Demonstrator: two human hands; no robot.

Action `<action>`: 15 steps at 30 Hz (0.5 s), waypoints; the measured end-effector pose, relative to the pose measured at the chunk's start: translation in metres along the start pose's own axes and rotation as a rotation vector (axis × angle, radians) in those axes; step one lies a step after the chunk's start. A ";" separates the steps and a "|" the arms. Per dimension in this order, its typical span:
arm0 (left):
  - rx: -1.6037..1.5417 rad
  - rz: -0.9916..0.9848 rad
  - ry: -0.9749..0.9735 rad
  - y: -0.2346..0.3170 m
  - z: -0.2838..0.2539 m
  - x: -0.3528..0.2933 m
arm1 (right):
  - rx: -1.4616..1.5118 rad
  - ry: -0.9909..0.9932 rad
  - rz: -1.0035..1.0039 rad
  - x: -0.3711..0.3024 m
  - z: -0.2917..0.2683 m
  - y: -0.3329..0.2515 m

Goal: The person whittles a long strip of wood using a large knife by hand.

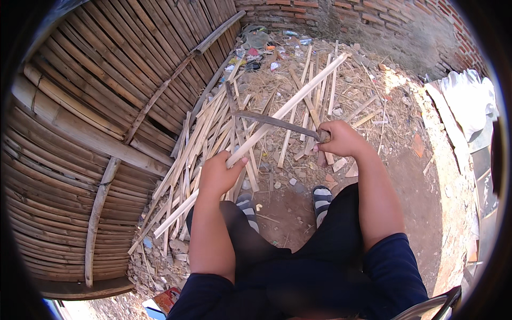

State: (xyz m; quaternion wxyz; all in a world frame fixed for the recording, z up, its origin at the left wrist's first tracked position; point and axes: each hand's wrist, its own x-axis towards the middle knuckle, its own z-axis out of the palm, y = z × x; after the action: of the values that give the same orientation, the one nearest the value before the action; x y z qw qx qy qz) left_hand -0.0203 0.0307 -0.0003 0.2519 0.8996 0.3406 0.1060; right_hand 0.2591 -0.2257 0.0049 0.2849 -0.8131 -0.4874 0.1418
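Observation:
My left hand [220, 173] is closed round a long, pale wooden strip [304, 95], which slants from the lower left up to the far right. In my right hand [340, 140] is the handle of a machete [280, 123] with a long, dark blade. The blade points left and lies across the strip, beyond my left hand; whether it touches the wood I cannot tell. Below the strip, a heap of similar wooden strips [210, 130] spreads over the ground on the left.
A bamboo slat wall [96, 106] rises on the left, and a brick wall [373, 18] stands at the back. Litter [256, 50] and straw lie on the stony ground. White sheeting [469, 104] hangs at the far right. My sandalled feet [322, 202] are below my hands.

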 end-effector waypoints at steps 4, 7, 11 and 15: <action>-0.045 -0.003 -0.006 0.000 -0.004 0.001 | -0.074 0.176 0.258 -0.004 -0.025 0.006; -0.053 -0.004 0.020 0.018 0.001 -0.002 | -0.143 0.209 0.177 -0.004 -0.018 -0.008; -0.033 0.029 0.012 0.028 0.004 -0.004 | -0.226 0.075 0.021 -0.004 -0.007 -0.028; -0.040 0.048 0.074 0.021 0.004 -0.006 | -0.080 0.146 0.187 -0.001 -0.020 -0.008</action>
State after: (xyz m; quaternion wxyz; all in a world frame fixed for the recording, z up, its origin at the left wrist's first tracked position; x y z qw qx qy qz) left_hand -0.0121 0.0119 0.0074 0.2544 0.8978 0.3257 0.1521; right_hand 0.2631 -0.2296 0.0254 0.2726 -0.8740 -0.3925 0.0886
